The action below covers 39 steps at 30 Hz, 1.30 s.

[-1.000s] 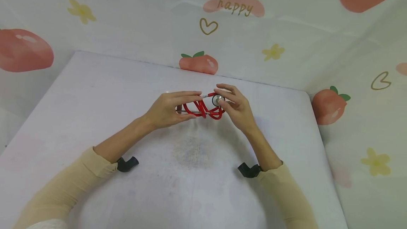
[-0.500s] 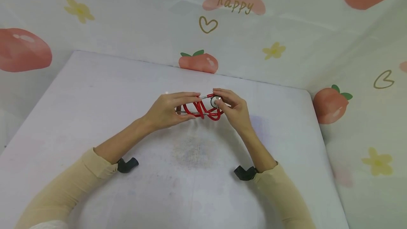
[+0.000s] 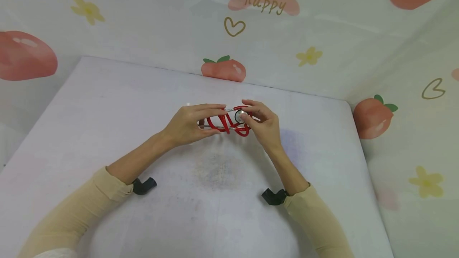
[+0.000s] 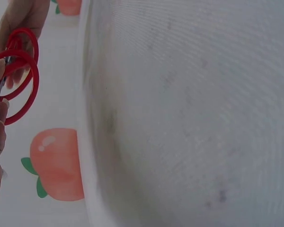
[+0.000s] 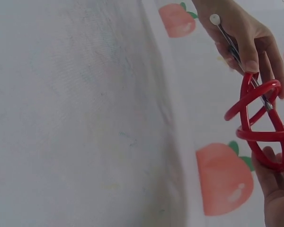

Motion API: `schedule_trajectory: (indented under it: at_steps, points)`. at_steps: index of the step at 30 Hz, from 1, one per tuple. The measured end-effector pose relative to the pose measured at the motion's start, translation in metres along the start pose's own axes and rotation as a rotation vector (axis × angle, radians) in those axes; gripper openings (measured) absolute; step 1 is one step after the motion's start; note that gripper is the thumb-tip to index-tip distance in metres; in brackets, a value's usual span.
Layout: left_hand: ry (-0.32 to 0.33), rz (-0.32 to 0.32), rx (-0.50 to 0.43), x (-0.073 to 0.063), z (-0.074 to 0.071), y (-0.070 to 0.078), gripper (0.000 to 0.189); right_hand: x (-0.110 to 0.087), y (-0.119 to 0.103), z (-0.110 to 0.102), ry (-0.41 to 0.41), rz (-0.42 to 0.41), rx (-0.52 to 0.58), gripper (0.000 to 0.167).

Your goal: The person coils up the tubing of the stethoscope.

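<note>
A stethoscope with looped red tubing (image 3: 223,123) is held up between both hands in the head view. My left hand (image 3: 181,124) grips its metal ear tubes, thumb below and fingers above. At its other end, my right hand (image 3: 266,124) pinches the round metal chest piece (image 3: 239,116) between thumb and fingers. The right wrist view shows the tubing (image 5: 265,136) wound round itself in several loops, with a white ear tip (image 5: 215,19) sticking out past the left hand (image 5: 248,38). At the left edge of the left wrist view, red loops (image 4: 36,87) hang between the hands.
Beneath the hands lies a white-covered table (image 3: 215,218) with faint stains. Behind it hangs a pale backdrop (image 3: 161,23) printed with peaches, hearts and flowers. A black curved piece (image 3: 145,186) pokes out at the left cuff, and a similar black piece (image 3: 274,197) at the right cuff.
My right hand has shifted slightly left, bringing the chest piece closer to the wound tubing, and its fingers have bent inward. The left hand keeps its hold in nearly the same spot.
</note>
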<state>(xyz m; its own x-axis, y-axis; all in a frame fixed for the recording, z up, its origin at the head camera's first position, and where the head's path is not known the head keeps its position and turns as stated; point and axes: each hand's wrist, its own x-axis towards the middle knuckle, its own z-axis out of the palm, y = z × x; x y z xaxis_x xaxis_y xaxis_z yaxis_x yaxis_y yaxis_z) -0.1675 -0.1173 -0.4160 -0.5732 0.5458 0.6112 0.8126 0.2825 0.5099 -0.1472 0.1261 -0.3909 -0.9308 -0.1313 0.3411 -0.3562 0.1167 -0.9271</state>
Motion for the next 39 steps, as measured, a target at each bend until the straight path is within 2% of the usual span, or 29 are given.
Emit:
schedule_trajectory:
  at_steps: [8, 13, 17, 27, 39]
  points:
    - [0.015, -0.007, -0.015, -0.0011, 0.0022, -0.0016, 0.057, -0.0022, 0.0037, 0.0046, 0.060, -0.008, -0.019, 0.016]
    - [0.016, -0.017, -0.013, -0.0019, 0.0022, -0.0013, 0.057, -0.0037, 0.0029, 0.0080, 0.085, -0.041, -0.076, 0.016]
    - [0.013, -0.026, -0.007, -0.0021, 0.0023, -0.0011, 0.057, -0.0045, 0.0025, 0.0094, 0.092, -0.063, -0.104, 0.015]
    - [0.034, 0.002, -0.015, -0.0025, 0.0049, -0.0015, 0.057, -0.0056, 0.0083, 0.0097, 0.087, -0.124, -0.074, 0.013]
    - [0.018, -0.015, -0.014, -0.0031, 0.0065, -0.0022, 0.058, -0.0066, 0.0092, 0.0068, 0.084, -0.158, -0.069, 0.013]
